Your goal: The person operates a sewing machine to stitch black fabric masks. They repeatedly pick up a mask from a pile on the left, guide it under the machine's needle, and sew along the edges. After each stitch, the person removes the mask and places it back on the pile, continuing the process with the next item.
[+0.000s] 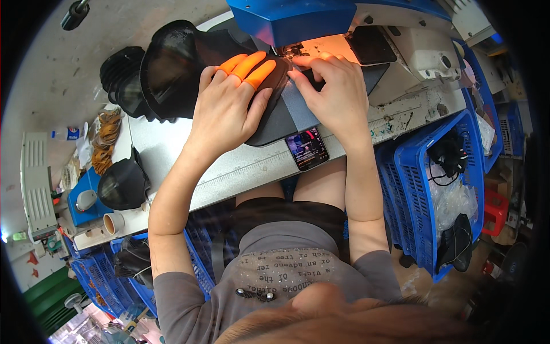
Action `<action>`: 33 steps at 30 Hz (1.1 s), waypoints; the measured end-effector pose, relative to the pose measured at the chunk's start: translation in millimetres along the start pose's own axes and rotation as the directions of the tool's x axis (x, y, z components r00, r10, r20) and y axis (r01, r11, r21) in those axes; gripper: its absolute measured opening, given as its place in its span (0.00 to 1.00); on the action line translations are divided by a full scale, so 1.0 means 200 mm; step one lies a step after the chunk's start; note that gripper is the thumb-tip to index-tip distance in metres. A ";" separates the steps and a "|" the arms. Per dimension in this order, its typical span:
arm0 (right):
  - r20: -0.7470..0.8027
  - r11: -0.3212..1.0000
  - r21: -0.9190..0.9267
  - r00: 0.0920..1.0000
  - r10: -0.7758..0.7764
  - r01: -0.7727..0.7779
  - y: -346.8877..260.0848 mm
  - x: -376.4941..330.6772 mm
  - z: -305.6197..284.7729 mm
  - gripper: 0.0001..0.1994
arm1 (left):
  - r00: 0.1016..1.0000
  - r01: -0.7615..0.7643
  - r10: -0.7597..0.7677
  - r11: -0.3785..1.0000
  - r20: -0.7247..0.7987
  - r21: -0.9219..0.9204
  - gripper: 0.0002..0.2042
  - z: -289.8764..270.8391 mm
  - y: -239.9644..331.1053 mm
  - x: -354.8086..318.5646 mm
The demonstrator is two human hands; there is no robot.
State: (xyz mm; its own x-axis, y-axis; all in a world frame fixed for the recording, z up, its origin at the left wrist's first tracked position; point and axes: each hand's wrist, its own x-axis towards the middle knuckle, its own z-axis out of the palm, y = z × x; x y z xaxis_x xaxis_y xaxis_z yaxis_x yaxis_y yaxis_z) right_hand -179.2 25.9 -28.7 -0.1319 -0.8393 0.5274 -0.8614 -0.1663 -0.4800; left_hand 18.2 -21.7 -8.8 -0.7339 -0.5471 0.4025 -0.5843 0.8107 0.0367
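My left hand (232, 106) lies flat with its fingers stretched over a black curved fabric piece (269, 123). Orange finger cots (247, 67) cover three of its fingertips. Beside it, my right hand (338, 92) rests with thumb and index fingertips a little apart at the piece's edge, close to the needle area (293, 50) of a blue-headed sewing machine (292, 23). Warm lamp light falls there. A grey strip (302, 109) shows under the right hand. Left of my hands, large black moulded pieces (172, 63) stand stacked. What lies under my fingers is hidden.
A phone (307, 149) with a lit screen lies at the table's (229, 172) front edge. Blue plastic baskets (412, 183) hold black pieces and clear bags at right. Another black piece (123, 182), a tape roll (113, 222) and brown bundles (107, 137) sit at left.
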 end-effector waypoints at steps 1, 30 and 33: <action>0.003 1.000 0.000 1.000 0.002 -0.002 0.00 0.00 0.00 0.12 | 1.000 0.000 0.000 1.000 -0.001 0.001 0.18 0.00 0.00 0.00; 0.006 1.000 0.002 1.000 0.023 -0.023 0.00 0.00 0.00 0.12 | 1.000 -0.004 0.004 1.000 -0.029 -0.009 0.19 0.01 -0.01 0.00; -0.008 1.000 0.001 1.000 0.010 -0.010 0.00 0.00 0.00 0.12 | 1.000 0.002 -0.002 1.000 -0.022 -0.010 0.19 0.01 0.00 0.00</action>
State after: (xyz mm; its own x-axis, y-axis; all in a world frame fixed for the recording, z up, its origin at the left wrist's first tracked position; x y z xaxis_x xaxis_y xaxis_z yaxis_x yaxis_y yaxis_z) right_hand -178.4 26.6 -28.3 -0.1443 -0.8369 0.5280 -0.8596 -0.1583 -0.4858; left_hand 17.9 -22.4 -10.2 -0.7248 -0.5442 0.4225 -0.5822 0.8117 0.0467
